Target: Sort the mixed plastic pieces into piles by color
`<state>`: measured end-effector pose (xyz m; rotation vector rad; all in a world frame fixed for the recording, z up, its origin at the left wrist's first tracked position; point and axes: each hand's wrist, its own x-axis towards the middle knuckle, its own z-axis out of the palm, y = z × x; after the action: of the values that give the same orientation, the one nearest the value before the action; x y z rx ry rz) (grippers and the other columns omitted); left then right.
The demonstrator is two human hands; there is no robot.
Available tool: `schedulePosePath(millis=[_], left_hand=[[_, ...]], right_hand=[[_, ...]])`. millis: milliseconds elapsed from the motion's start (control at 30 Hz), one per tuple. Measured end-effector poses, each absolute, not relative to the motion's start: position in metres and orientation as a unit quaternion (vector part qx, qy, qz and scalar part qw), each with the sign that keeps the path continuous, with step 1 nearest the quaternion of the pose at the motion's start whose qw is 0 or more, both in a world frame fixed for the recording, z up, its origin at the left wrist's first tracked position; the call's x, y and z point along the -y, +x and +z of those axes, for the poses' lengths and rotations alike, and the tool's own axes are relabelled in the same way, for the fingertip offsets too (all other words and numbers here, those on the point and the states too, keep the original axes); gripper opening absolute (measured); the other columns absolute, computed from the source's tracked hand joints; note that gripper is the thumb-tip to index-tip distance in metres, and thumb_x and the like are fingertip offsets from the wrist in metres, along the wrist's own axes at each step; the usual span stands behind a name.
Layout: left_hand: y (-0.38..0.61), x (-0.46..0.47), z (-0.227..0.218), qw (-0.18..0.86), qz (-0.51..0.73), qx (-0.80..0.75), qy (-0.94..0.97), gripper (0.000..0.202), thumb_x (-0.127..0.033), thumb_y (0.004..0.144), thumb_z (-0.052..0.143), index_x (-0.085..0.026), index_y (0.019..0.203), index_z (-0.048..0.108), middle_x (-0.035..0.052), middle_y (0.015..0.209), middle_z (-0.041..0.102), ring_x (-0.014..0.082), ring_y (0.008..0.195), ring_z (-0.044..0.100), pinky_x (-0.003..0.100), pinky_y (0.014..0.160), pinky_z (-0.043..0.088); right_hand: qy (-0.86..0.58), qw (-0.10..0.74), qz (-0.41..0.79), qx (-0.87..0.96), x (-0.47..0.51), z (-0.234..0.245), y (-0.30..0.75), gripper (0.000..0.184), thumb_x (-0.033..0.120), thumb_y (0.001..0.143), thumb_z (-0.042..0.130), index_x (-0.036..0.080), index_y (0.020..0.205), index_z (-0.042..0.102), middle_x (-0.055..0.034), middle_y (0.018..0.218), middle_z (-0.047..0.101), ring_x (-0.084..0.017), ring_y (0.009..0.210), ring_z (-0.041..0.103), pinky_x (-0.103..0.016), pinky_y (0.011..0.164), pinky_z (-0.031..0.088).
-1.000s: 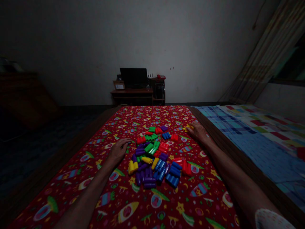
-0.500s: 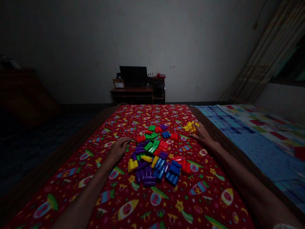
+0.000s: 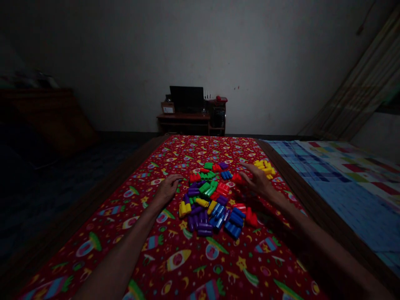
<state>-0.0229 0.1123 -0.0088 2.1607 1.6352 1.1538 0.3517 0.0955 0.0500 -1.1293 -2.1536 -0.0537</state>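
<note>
**Figure. Two open hands at a heap of toy blocks, read left to right.** Clock positions are taken around the heap, with 12 o'clock pointing away from the person.

**Left hand** (image 3: 168,189): at 9 to 10 o'clock, palm down on a red rocket-print bedspread (image 3: 265,271), just beside the heap. The fingers are open and slightly spread, and it holds nothing.

**Plastic building blocks** (image 3: 209,204): a loose, low heap at the middle of the bedspread, mixing purple, green, blue, red and yellow pieces.

**Red block** (image 3: 237,178): at 2 o'clock, at the heap's outer edge.

**Right hand** (image 3: 258,181): at 2 to 3 o'clock, with the fingers extended and open, their tips directed at the red block. Nothing is seen in its grasp, and whether the tips touch the block cannot be told.

**Yellow blocks** (image 3: 265,167): a small cluster at 2 o'clock, just beyond the right hand and apart from the heap.

**Handling (judged):** the blocks are probably light, stiff and smooth, so they may slide easily. A pinch across the ribbed body of each piece should hold best.

**Surroundings:** a wooden desk (image 3: 183,118) stands at 12 o'clock, well beyond the bedspread. A checked quilt (image 3: 343,196) lies at 3 o'clock.
</note>
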Motion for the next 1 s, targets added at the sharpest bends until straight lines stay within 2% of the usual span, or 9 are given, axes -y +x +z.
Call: schedulePosePath(millis=[133, 233, 333, 400, 500, 600, 700, 867, 1000], left_hand=[[-0.022, -0.111, -0.009, 0.093, 0.392, -0.548, 0.732, 0.034, -0.032, 0.084, 0.040, -0.018, 0.090, 0.071, 0.0099, 0.103, 0.072, 0.0239, 0.101, 0.065, 0.042, 0.096, 0.050], [-0.022, -0.110, -0.007, 0.093, 0.399, -0.544, 0.733, 0.034, -0.032, 0.085, 0.040, -0.019, 0.091, 0.071, 0.0088, 0.104, 0.072, 0.0229, 0.100, 0.065, 0.041, 0.096, 0.050], [-0.022, -0.111, -0.008, 0.101, 0.402, -0.545, 0.729, 0.035, -0.033, 0.084, 0.040, -0.019, 0.091, 0.071, 0.0091, 0.104, 0.072, 0.0225, 0.100, 0.065, 0.040, 0.095, 0.050], [-0.021, -0.111, -0.008, 0.105, 0.400, -0.548, 0.727, 0.035, -0.034, 0.083, 0.040, -0.019, 0.091, 0.071, 0.0098, 0.104, 0.072, 0.0228, 0.101, 0.065, 0.040, 0.095, 0.050], [-0.019, -0.112, -0.006, 0.111, 0.398, -0.551, 0.725, 0.037, -0.035, 0.081, 0.040, -0.019, 0.089, 0.071, 0.0105, 0.104, 0.072, 0.0234, 0.101, 0.065, 0.041, 0.096, 0.048], [-0.022, -0.108, 0.006, 0.150, 0.370, -0.550, 0.733, 0.039, -0.040, 0.078, 0.041, -0.018, 0.090, 0.072, 0.0111, 0.105, 0.072, 0.0247, 0.101, 0.065, 0.039, 0.095, 0.048], [-0.032, -0.101, 0.029, 0.235, 0.282, -0.560, 0.743, 0.042, -0.048, 0.077, 0.044, -0.019, 0.092, 0.072, 0.0080, 0.097, 0.074, 0.0245, 0.091, 0.067, 0.033, 0.082, 0.053], [-0.033, -0.076, 0.072, 0.302, 0.125, -0.557, 0.763, 0.039, -0.054, 0.072, 0.053, -0.023, 0.083, 0.072, 0.0015, 0.073, 0.072, 0.0215, 0.070, 0.066, 0.025, 0.061, 0.050], [-0.010, -0.049, 0.087, 0.326, 0.056, -0.551, 0.766, 0.037, -0.049, 0.067, 0.059, -0.023, 0.091, 0.070, 0.0019, 0.082, 0.073, 0.0218, 0.074, 0.067, 0.025, 0.063, 0.050]], right_hand=[[-0.275, 0.210, 0.001, 0.938, -0.045, 0.055, 0.258, 0.028, 0.028, 0.094, 0.050, 0.021, 0.119, 0.060, -0.0079, 0.095, 0.070, -0.018, 0.083, 0.064, -0.029, 0.078, 0.047], [-0.281, 0.181, -0.038, 0.942, -0.025, 0.043, 0.223, 0.028, 0.017, 0.091, 0.053, 0.014, 0.117, 0.059, -0.0124, 0.099, 0.067, -0.024, 0.099, 0.059, -0.037, 0.089, 0.045], [-0.275, 0.190, -0.001, 0.943, -0.026, 0.041, 0.220, 0.030, 0.006, 0.086, 0.053, 0.014, 0.114, 0.061, -0.0109, 0.098, 0.067, -0.023, 0.103, 0.057, -0.034, 0.088, 0.045], [-0.275, 0.215, 0.044, 0.936, -0.035, 0.051, 0.228, 0.029, 0.003, 0.084, 0.052, 0.016, 0.106, 0.065, -0.0081, 0.091, 0.068, -0.020, 0.091, 0.060, -0.029, 0.080, 0.046], [-0.315, 0.331, 0.093, 0.884, -0.058, 0.074, 0.253, 0.025, 0.008, 0.085, 0.054, 0.018, 0.103, 0.069, -0.0071, 0.091, 0.072, -0.017, 0.083, 0.064, -0.026, 0.073, 0.048], [-0.425, 0.449, 0.102, 0.780, -0.088, 0.088, 0.302, 0.027, 0.014, 0.082, 0.057, 0.018, 0.104, 0.072, -0.0071, 0.096, 0.074, -0.019, 0.084, 0.068, -0.028, 0.074, 0.051], [-0.575, 0.507, 0.066, 0.639, -0.119, 0.084, 0.364, 0.027, 0.018, 0.079, 0.055, 0.015, 0.095, 0.076, -0.0092, 0.094, 0.076, -0.023, 0.085, 0.070, -0.032, 0.079, 0.053], [-0.678, 0.505, 0.034, 0.534, -0.151, 0.058, 0.428, 0.031, 0.021, 0.075, 0.052, 0.012, 0.093, 0.076, -0.0129, 0.095, 0.076, -0.025, 0.088, 0.071, -0.034, 0.082, 0.053], [-0.690, 0.462, 0.012, 0.556, -0.161, 0.047, 0.437, 0.029, 0.024, 0.076, 0.052, 0.014, 0.088, 0.077, -0.0132, 0.095, 0.076, -0.025, 0.088, 0.070, -0.033, 0.083, 0.051]])
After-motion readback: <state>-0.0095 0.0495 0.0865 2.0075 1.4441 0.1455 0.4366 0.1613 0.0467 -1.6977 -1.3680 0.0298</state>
